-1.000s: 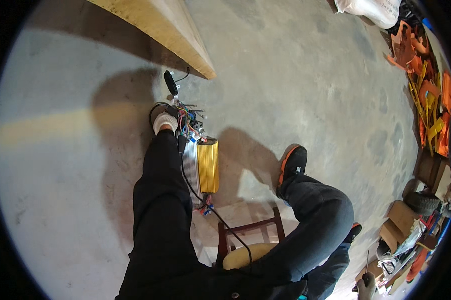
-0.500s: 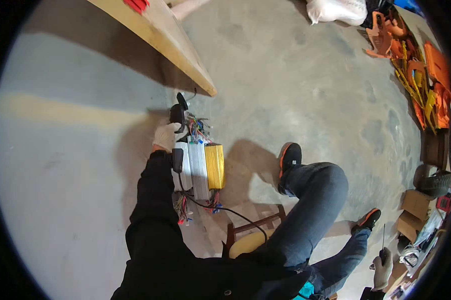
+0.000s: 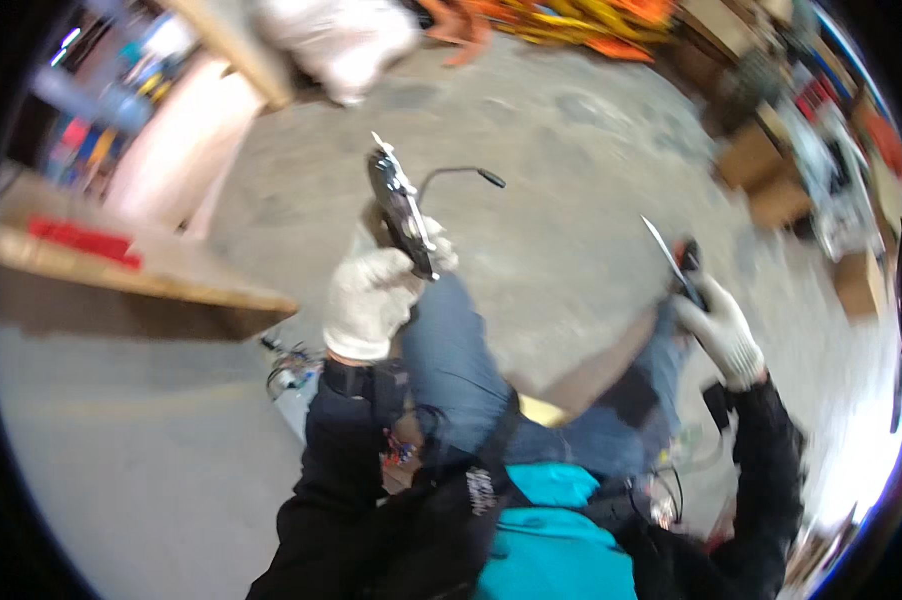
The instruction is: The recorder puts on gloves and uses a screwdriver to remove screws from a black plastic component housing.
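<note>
Gloved left hand (image 3: 371, 300) grips a black device (image 3: 403, 210) raised above it, cable (image 3: 456, 172) trailing rightward; gloved right hand (image 3: 721, 335) clasps a thin blade-like tool (image 3: 666, 250). The loose cable could snag and jerk the device free.

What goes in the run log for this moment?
left hand: grips black tool | right hand: holds thin blade tool | both raised over concrete floor

We look down from our head through one fisheye view, close over our lap, concrete floor (image 3: 591, 250) stretching far beyond
</note>
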{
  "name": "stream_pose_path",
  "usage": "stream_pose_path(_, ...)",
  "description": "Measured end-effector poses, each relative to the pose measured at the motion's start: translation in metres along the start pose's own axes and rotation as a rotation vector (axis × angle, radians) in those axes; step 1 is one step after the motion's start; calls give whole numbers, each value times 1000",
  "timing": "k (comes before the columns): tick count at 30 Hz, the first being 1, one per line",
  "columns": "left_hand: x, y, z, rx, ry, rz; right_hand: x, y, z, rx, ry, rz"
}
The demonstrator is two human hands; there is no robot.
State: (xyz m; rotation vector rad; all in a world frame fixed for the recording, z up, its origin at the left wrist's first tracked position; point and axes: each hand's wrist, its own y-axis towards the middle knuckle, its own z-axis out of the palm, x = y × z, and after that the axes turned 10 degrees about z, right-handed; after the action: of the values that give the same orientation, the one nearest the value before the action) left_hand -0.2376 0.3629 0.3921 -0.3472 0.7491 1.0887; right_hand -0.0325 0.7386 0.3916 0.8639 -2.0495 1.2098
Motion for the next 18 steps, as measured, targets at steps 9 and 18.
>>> stream_pose_path(9,144,33,69,291,-120,-686,-45,-24,-31,-15,614,39)
stream_pose_path(18,200,31,20,304,-57,-850,-74,-9,-10,0,735,-53)
